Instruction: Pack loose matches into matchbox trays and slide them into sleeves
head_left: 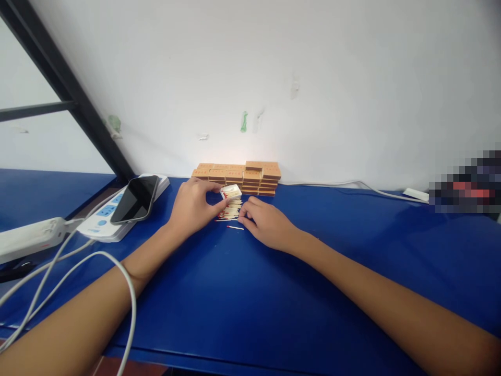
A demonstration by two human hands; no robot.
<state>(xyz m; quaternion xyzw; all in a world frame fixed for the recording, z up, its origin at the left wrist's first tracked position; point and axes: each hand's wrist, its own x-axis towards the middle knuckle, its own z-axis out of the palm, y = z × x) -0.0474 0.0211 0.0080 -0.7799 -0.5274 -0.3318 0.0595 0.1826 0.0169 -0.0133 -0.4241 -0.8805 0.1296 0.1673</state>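
Between the thumb and fingers of my left hand (195, 202) is a white matchbox tray (236, 191), tilted, with some red-tipped matches lying in it. Below the tray a loose heap of matches (234, 210) covers a small patch of the blue table. My right hand (268, 223) rests at the heap's right edge, its fingers curled and pinched together; whatever they hold, if anything, is hidden. One single match (235, 227) lies apart, just in front of the heap. Behind both hands, orange-brown matchboxes (258, 177) are stacked in rows against the wall.
On the left, a black phone (135, 199) lies on a white power strip (113, 230). White cables (131, 292) loop over the table (250, 303) near my left forearm. A dark metal frame (78, 99) slants at the left, and a thin cable (352, 183) runs along the wall.
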